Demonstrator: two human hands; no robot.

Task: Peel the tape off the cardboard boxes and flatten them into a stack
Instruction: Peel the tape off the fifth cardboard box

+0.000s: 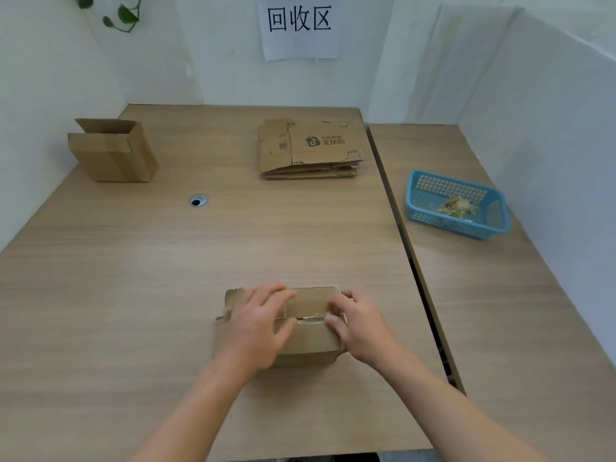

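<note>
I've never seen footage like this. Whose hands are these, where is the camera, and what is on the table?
There is no machine here: a person wears a wide-angle camera on the head, looking down at their own hands. The left hand rests flat on a small cardboard box on the table. The right hand touches the clear tape along its seam; blur hides whether it pinches it. Farther back lie a stack of flattened boxes and, to the left, an open box. A blue basket on the right holds crumpled scraps.
</note>
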